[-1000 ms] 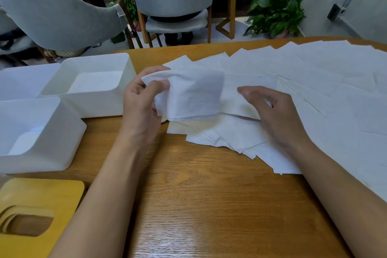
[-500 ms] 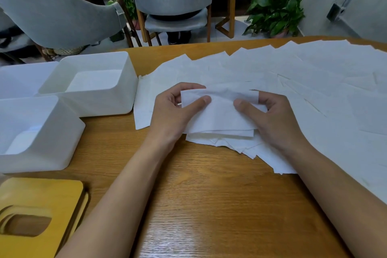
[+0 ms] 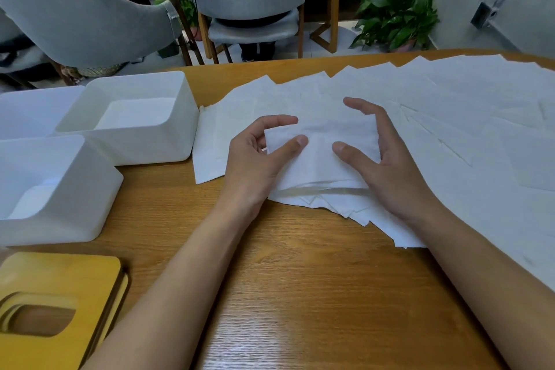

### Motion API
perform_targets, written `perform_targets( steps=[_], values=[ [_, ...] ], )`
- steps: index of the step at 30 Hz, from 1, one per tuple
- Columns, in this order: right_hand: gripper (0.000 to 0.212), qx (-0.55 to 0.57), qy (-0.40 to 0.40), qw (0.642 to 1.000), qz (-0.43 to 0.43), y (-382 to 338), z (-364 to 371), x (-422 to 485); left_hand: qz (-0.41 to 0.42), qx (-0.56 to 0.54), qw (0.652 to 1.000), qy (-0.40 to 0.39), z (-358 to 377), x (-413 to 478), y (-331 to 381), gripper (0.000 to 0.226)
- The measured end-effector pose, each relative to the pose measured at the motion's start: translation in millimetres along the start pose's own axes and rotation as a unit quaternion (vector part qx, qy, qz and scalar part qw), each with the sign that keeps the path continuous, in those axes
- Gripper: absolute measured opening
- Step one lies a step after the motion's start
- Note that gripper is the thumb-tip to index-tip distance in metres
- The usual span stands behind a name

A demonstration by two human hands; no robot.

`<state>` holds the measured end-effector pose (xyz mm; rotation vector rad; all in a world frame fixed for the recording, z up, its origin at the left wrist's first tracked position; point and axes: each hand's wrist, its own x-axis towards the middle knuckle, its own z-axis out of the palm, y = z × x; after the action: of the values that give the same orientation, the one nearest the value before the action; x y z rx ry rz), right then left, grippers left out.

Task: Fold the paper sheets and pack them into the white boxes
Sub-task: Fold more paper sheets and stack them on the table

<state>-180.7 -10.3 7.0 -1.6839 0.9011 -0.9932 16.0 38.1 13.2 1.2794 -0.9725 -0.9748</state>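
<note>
The bench (image 3: 300, 294) carries all task items. All positions below are given relative to the folded sheet (image 3: 321, 165), which lies at mid-bench on the near left edge of the paper spread.

The loose paper sheets (image 3: 450, 135) overlap in a broad layer behind and to the right of the folded sheet and run to the right frame edge. They lie flat and unfolded. By this evidence, most of the folding remains to be done.

Three white boxes stand to the left of the folded sheet, all open-topped: the rear box (image 3: 144, 147) nearest it, the near box (image 3: 60, 219) further left and toward the person, and a third box (image 3: 30, 108) furthest left. Pale shapes show at the bottom of the rear and near boxes. Whether these are packed sheets or the bare floors cannot be told.

A yellow wooden lid (image 3: 60, 276) with an oval slot lies to the near left of the folded sheet.

The left hand (image 3: 252, 165) pinches the left edge of the folded sheet, thumb on top. The right hand (image 3: 387, 171) is spread wide, thumb pressing the sheet, fingers arched clear above it.

Judgement: this sheet is mid-fold and not yet packed.
</note>
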Motion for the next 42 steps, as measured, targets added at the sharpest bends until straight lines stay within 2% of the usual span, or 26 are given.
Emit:
perform_targets(
  steps=[5, 9, 16, 18, 20, 22, 25, 27, 30, 33, 42],
  values=[
    [0.058, -0.032, 0.016, 0.999, 0.002, 2, 0, 2, 0.030, 0.058, 0.998, 0.001, -2, 2, -2, 0.032],
    [0.063, -0.029, 0.021, 0.999, -0.013, -1, -1, 2, 0.042, 0.110, 0.993, 0.031, -3, 3, -4, 0.032],
    [0.066, 0.077, -0.008, 0.997, -0.008, -4, -7, 0, -0.040, 0.057, 0.997, -0.041, -5, 3, 1, 0.038],
    [0.058, 0.073, -0.040, 0.996, -0.012, -5, -10, 0, -0.016, 0.095, 0.995, -0.022, -7, 4, 0, 0.039],
    [0.035, 0.041, -0.079, 0.996, -0.011, -6, -12, 0, 0.002, 0.081, 0.996, -0.023, -9, 5, 0, 0.044],
    [0.027, -0.004, -0.075, 0.997, 0.005, -5, -11, 0, 0.025, 0.099, 0.994, -0.026, -12, 6, 2, 0.045],
    [0.032, -0.045, 0.003, 0.999, 0.018, 0, -11, 2, 0.090, 0.218, 0.971, 0.045, -26, 14, -3, 0.036],
    [0.033, -0.068, 0.046, 0.996, 0.016, 4, -12, 3, 0.119, 0.333, 0.929, 0.105, -43, 21, -10, 0.037],
    [0.033, -0.075, 0.062, 0.995, 0.021, 8, -11, 4, 0.058, 0.434, 0.892, 0.109, -55, 25, -15, 0.051],
    [0.034, -0.076, 0.059, 0.995, 0.027, 9, -10, 4, 0.019, 0.436, 0.893, 0.113, -52, 24, -17, 0.056],
    [0.034, -0.069, 0.056, 0.996, 0.029, 13, -11, 5, 0.037, 0.436, 0.889, 0.133, -56, 28, -20, 0.043]
  ],
)
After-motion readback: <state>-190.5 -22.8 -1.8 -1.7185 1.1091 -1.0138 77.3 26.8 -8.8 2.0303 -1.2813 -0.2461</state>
